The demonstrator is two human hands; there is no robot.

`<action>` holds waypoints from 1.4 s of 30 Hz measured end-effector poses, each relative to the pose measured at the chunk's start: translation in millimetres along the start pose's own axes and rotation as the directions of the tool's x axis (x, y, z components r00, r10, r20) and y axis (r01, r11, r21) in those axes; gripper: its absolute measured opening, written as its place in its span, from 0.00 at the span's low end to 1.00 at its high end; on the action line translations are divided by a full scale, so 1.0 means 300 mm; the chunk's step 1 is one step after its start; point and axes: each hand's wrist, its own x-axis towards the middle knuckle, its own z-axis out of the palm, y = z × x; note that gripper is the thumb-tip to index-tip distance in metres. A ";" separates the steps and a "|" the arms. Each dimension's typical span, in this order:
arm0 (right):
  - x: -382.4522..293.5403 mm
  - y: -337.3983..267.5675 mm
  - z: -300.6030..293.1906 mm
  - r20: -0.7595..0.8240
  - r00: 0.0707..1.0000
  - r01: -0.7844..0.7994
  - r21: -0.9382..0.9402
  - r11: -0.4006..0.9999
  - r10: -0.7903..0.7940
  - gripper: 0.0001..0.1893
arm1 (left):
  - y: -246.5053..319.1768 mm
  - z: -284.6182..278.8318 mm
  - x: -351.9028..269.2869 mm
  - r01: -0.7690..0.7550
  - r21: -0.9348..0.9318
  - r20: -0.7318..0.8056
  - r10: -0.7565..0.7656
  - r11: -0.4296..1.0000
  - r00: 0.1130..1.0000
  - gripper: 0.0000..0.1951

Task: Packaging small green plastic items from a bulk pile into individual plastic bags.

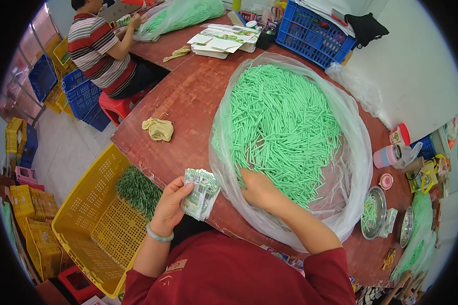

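My left hand [174, 204] grips a small fanned stack of printed packets [200, 195] with green striped ends, its thumb on top. To the right, a big clear plastic bag [353, 126] lies spread on the red table, its mouth rolled back around a heap of thin light-green sticks [286, 122]. My right hand [260, 190] reaches over the bag's near rim into the left front edge of the heap. Its fingertips are hidden, so whether they pinch any sticks is unclear.
A yellow crate [99, 225] with green packets [139, 188] stands left of the table [191, 103]. Crumpled yellow cloth [158, 129] lies on the tabletop. Flat cartons [225, 38] and a blue crate [315, 34] sit behind. Metal bowl [374, 213] at right. A co-worker [101, 49] sits far left.
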 end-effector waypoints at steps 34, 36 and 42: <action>0.019 0.052 -0.142 0.150 0.988 0.026 -0.355 0.934 0.030 0.04 | -0.014 0.102 0.028 -0.110 0.300 0.104 0.082 0.947 0.991 0.10; 0.026 0.066 -0.141 0.242 0.970 0.082 -0.302 0.950 -0.006 0.05 | -0.008 0.120 0.030 -0.001 0.097 0.073 -0.006 0.995 0.997 0.10; 0.039 0.100 -0.188 0.306 0.952 0.010 -0.093 0.996 0.019 0.13 | -0.005 0.135 0.031 -0.011 0.120 0.120 -0.004 0.993 0.993 0.10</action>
